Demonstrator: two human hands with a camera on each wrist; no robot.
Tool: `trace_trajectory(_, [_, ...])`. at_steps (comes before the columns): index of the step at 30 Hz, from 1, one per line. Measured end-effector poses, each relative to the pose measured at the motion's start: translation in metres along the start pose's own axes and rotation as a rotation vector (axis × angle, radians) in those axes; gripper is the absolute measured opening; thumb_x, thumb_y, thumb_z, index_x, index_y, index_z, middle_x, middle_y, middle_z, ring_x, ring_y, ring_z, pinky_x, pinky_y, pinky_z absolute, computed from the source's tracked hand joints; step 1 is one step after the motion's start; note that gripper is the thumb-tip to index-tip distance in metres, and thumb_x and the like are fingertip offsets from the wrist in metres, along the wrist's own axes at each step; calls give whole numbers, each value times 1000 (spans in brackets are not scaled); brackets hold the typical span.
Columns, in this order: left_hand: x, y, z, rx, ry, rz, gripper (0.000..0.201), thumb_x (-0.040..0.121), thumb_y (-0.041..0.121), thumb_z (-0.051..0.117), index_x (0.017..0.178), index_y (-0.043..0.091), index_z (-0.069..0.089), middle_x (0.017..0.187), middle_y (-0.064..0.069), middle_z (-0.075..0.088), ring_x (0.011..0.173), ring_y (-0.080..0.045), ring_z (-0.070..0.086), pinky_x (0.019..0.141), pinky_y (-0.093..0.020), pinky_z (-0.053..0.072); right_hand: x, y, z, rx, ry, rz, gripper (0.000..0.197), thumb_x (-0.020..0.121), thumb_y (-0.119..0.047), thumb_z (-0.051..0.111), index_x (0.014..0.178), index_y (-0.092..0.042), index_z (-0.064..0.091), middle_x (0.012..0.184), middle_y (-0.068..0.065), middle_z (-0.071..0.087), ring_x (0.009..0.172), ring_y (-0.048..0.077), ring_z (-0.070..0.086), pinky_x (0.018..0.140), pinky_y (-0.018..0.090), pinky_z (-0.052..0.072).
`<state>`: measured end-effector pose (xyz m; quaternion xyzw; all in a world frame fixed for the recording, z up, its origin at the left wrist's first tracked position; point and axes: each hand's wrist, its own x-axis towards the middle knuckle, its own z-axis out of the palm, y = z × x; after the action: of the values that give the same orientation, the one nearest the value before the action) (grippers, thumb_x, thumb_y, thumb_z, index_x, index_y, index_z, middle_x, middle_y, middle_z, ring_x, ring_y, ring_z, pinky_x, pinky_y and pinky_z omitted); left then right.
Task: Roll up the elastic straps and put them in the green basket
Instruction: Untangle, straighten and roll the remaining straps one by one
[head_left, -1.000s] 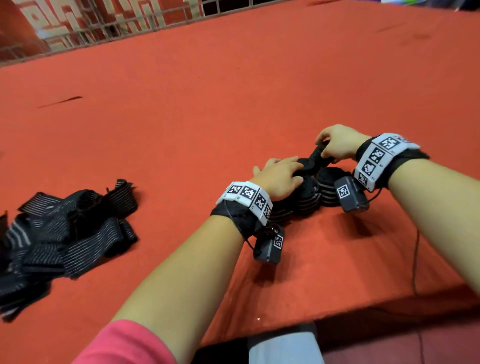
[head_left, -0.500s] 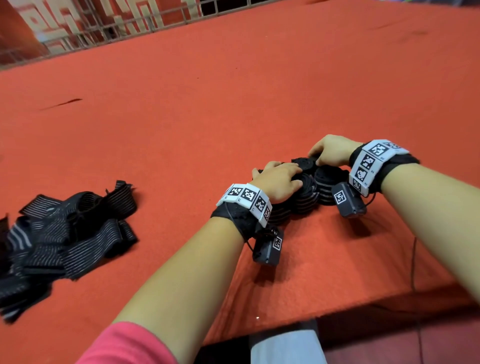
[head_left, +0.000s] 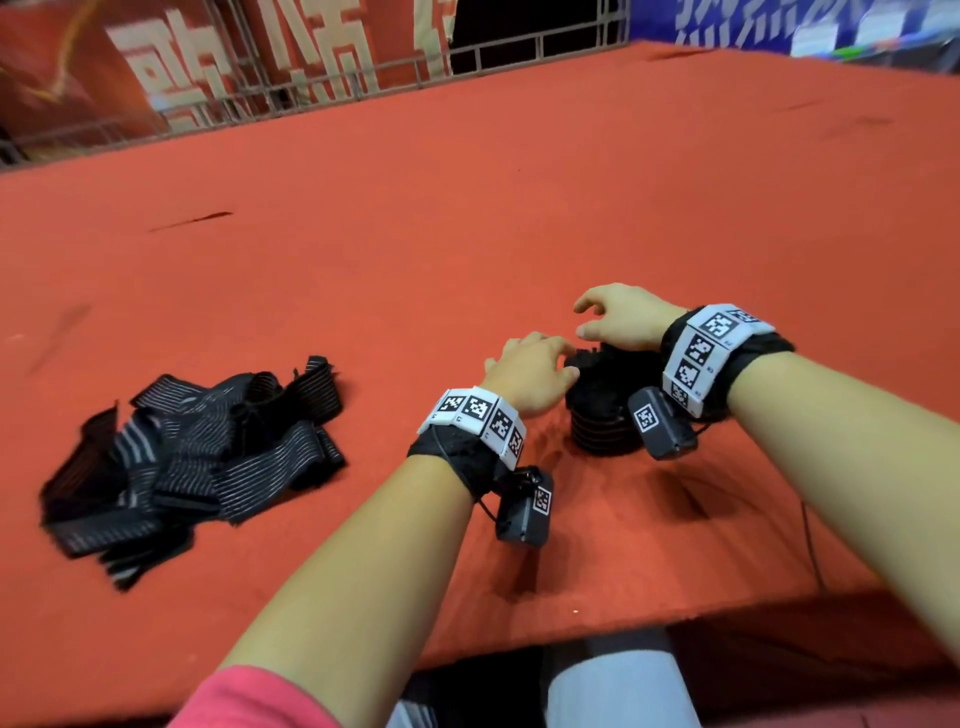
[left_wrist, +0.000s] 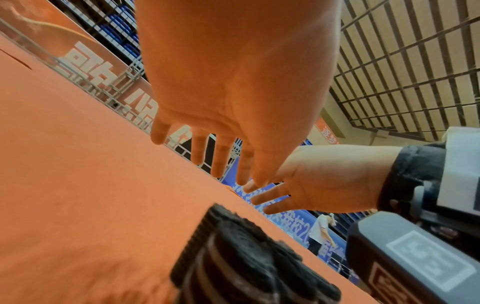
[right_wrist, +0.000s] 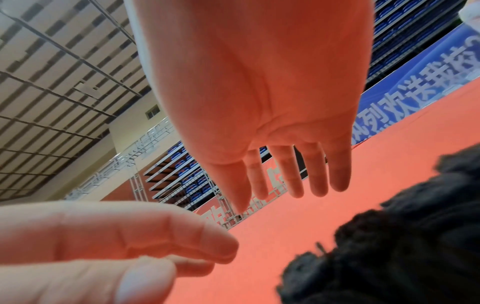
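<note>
Several black rolled straps stand bunched together on the red table near its front edge. My left hand hovers just left of and above them, fingers straight and holding nothing. My right hand hangs over their far side, fingers relaxed and spread. The left wrist view shows the left hand open above a roll, and the right wrist view shows the right hand open beside the rolls. A pile of loose striped straps lies at the left. No green basket is in view.
The red cloth table stretches far ahead to a metal railing at its back edge. Its front edge runs just below my wrists. A thin cable hangs over that edge on the right.
The right hand set the roll it held down among the others. Both hands have let go, opened and lifted slightly off the rolls. The view has tilted upward.
</note>
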<state>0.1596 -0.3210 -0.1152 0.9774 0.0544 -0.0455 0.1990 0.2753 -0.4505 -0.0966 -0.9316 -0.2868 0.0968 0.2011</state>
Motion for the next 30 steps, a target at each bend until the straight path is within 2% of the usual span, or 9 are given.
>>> trace_trajectory(3, [-22,-35,-12,23,30,-75,43,99,39,47,140,29,48,146,-5,42,138,-32,32,107,-56,30,3,-40,17,8,-33,-58,46,91,-31,67,134,-19,57,135,8,58,124,25,54,97,29,39])
trace_trajectory(8, [-53,-94,-30,43,85,-169,44,97,38,49,139,29,50,141,-6,45,135,-32,37,104,-53,33,8,-107,47,24,-83,-152,46,92,-31,67,135,-18,56,132,7,59,112,21,55,86,25,38])
trace_trajectory(15, [-96,-186,-46,34,161,-318,39,93,33,52,133,31,56,140,-3,48,133,-30,41,107,-53,36,18,-190,100,17,-166,-224,45,92,-29,67,134,-18,56,128,7,60,111,22,56,83,24,37])
trace_trajectory(19, [-119,-242,-52,6,220,-408,36,91,27,53,126,30,62,136,1,53,129,-31,45,105,-51,38,22,-232,139,5,-265,-282,48,88,-26,71,134,-18,56,121,5,62,111,22,58,84,24,39])
trace_trajectory(23, [-134,-284,-55,-14,231,-423,34,93,24,50,124,32,63,137,6,53,131,-29,40,109,-52,32,25,-266,181,-40,-342,-368,58,80,-19,76,135,-19,55,126,5,61,106,18,57,81,20,37])
trace_trajectory(25, [-139,-300,-56,-22,218,-420,36,93,22,49,123,34,63,137,7,55,132,-26,40,109,-53,32,27,-276,198,-59,-372,-396,67,77,-14,77,139,-18,53,129,4,60,113,18,57,83,18,37])
trace_trajectory(27, [-143,-312,-57,-35,198,-408,38,93,21,49,125,34,63,137,6,56,133,-24,40,110,-54,31,32,-282,213,-82,-371,-434,70,74,-11,77,139,-18,54,128,5,62,115,22,58,88,22,41])
trace_trajectory(30, [-147,-322,-56,-55,161,-397,39,91,23,52,127,34,61,137,4,56,134,-23,40,109,-57,33,40,-285,228,-102,-309,-468,54,80,-10,67,133,-20,61,124,6,66,114,25,60,92,26,41])
